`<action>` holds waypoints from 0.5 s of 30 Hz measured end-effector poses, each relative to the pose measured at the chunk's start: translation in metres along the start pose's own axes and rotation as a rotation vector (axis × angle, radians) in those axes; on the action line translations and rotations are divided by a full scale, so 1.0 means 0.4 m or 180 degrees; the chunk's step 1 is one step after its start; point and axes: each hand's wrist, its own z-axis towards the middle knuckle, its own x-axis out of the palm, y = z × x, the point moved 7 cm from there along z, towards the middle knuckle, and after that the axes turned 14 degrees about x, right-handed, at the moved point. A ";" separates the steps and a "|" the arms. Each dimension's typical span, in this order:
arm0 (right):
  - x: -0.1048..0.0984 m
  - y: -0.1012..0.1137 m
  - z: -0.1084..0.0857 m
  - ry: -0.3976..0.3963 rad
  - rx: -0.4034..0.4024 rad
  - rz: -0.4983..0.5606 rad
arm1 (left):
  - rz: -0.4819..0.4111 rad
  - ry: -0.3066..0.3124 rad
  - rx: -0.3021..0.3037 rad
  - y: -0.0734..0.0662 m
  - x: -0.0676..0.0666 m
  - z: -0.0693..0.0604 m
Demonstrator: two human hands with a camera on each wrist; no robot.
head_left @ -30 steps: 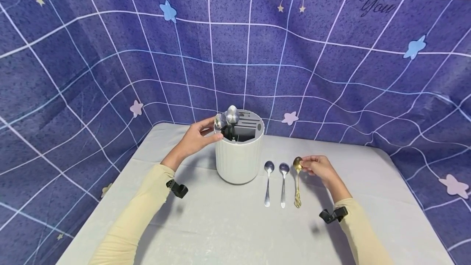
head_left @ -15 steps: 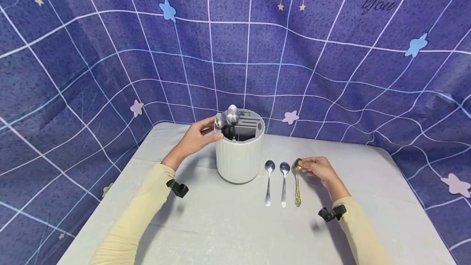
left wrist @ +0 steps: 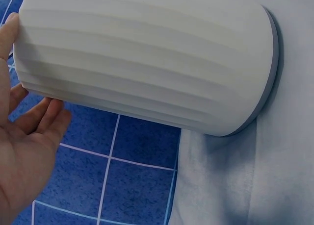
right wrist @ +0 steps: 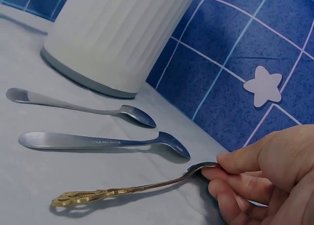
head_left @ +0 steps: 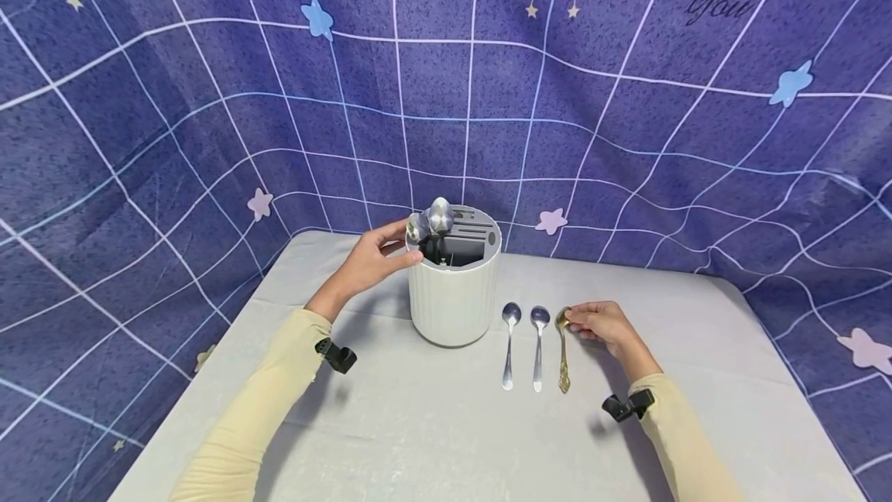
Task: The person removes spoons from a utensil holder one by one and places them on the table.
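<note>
In the head view my left hand holds the upper left side of a white ribbed utensil holder, thumb at the front of its rim. The left wrist view shows fingertips on the holder's wall. Several spoons stand bowl-up in the holder; two silver bowls show. My right hand pinches a gold spoon by its bowl. Its ornate handle points toward me, low over the table. Left of it lie two silver spoons, one in the middle and one nearest the holder.
A pale cloth covers the table. Behind it hangs a blue grid-patterned curtain with stars. Slots and a dark open compartment show in the holder's top. Black cameras are strapped to both wrists.
The gold spoon's bowl has turned in my right fingers, and the hand has shifted slightly. My left hand, the holder and the silver spoons stay where they were.
</note>
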 end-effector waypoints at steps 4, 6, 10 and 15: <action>-0.003 -0.005 -0.002 0.0017 0.0023 -0.0055 | 0.0005 0.0012 0.0007 0.000 0.001 -0.001; -0.007 -0.005 -0.006 0.0023 0.0034 -0.0122 | 0.0009 0.0013 0.0006 -0.001 0.001 -0.001; -0.018 -0.003 -0.022 0.0031 0.0053 -0.0296 | 0.0020 0.0011 -0.0017 -0.001 0.000 0.000; -0.037 -0.004 -0.039 0.0000 0.0134 -0.0412 | 0.0002 0.0006 -0.0036 -0.003 0.001 0.000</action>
